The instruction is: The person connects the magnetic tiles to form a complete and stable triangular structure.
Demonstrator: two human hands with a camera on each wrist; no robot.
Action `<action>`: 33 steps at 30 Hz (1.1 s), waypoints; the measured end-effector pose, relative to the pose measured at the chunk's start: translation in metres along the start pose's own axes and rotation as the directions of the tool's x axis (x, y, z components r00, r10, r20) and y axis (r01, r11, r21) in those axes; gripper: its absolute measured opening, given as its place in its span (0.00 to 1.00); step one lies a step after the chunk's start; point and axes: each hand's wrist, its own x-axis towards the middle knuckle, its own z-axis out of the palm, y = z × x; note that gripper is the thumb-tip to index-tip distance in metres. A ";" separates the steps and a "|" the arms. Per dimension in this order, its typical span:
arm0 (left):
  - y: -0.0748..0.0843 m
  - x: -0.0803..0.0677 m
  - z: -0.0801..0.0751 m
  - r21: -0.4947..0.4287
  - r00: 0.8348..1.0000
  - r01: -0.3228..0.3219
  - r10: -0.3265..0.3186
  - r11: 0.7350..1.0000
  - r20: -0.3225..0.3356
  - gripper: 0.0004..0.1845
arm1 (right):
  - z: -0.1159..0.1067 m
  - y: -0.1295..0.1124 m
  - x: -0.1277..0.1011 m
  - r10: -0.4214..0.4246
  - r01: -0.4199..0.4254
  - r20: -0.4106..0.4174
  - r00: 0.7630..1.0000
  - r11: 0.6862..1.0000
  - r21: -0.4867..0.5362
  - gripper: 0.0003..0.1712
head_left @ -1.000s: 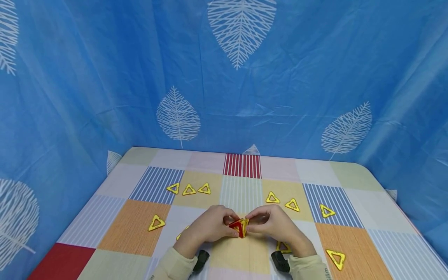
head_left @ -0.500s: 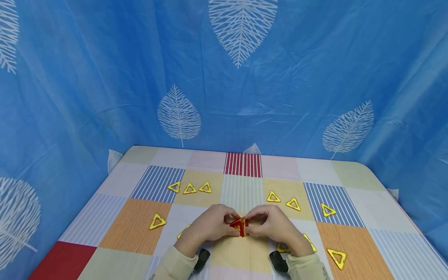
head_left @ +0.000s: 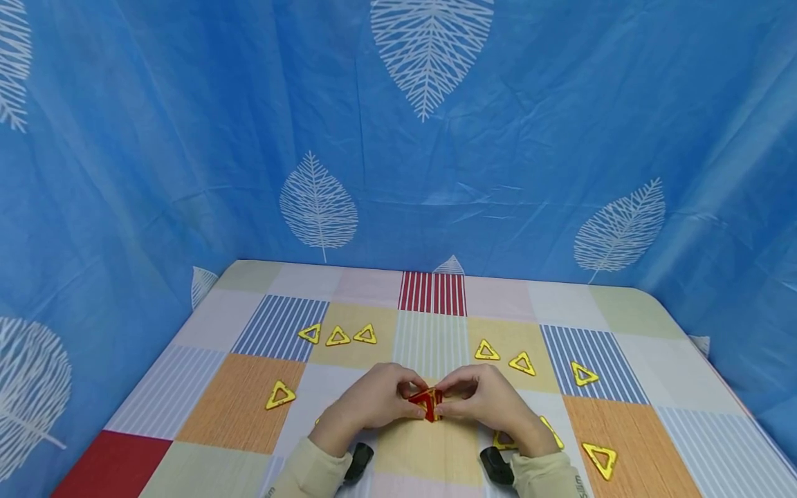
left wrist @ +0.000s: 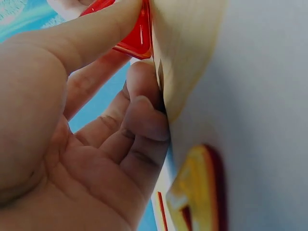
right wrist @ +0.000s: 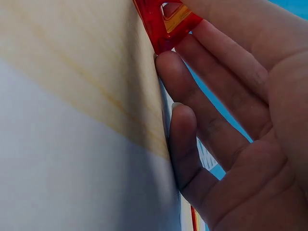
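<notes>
Two hollow triangular tiles, red on the side facing me with yellow showing behind, stand upright close together on the cloth in the head view. My left hand (head_left: 378, 398) pinches the left triangular tile (head_left: 431, 414) between thumb and fingers. At the other side, my right hand (head_left: 488, 398) pinches the right triangular tile (right wrist: 162, 31) the same way. The left wrist view catches a red corner of the left tile (left wrist: 139, 42) under the thumb, and the lower fingers rest against the tabletop. Fingers hide part of both tiles, so I cannot tell whether their edges touch.
Yellow triangular tiles lie flat around the hands: several at the left, such as one tile (head_left: 270, 402), and several at the right, including another tile (head_left: 588, 451). One tile (head_left: 501, 445) is partly under the right wrist. A blue leaf-print curtain (head_left: 510, 138) backs the patchwork-covered table (head_left: 224, 449).
The held right tile has turned, showing red where it looked yellow a second ago. My right forearm has shifted slightly, uncovering part of a yellow tile beside it. Both hands keep their pinch.
</notes>
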 end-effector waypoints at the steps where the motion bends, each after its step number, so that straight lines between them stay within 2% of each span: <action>1: 0.000 0.000 0.000 0.000 1.000 0.000 0.000 1.000 -0.001 0.15 | 0.000 0.000 0.000 0.000 0.000 -0.001 1.000 1.000 -0.003 0.12; 14: 0.002 0.001 0.000 0.009 1.000 0.001 -0.001 1.000 -0.004 0.16 | 0.002 0.000 0.002 0.001 -0.003 -0.024 1.000 0.998 -0.064 0.14; 22: 0.005 0.000 -0.001 0.074 0.998 0.047 -0.045 0.996 -0.033 0.20 | 0.003 -0.001 0.002 -0.002 0.000 -0.031 1.000 0.996 -0.086 0.25; 26: 0.005 0.000 -0.002 0.098 0.999 0.042 -0.040 0.994 -0.029 0.21 | 0.003 -0.003 0.003 -0.025 0.022 -0.025 0.999 0.995 -0.102 0.23; 29: 0.004 0.000 -0.001 0.108 0.999 0.042 -0.039 0.993 -0.028 0.25 | 0.003 -0.003 0.004 -0.015 0.009 -0.055 0.998 0.994 -0.109 0.23; 33: 0.003 0.001 0.000 0.101 0.999 0.051 -0.049 0.994 -0.021 0.31 | 0.004 -0.003 0.004 0.043 -0.053 -0.104 0.994 0.994 -0.095 0.22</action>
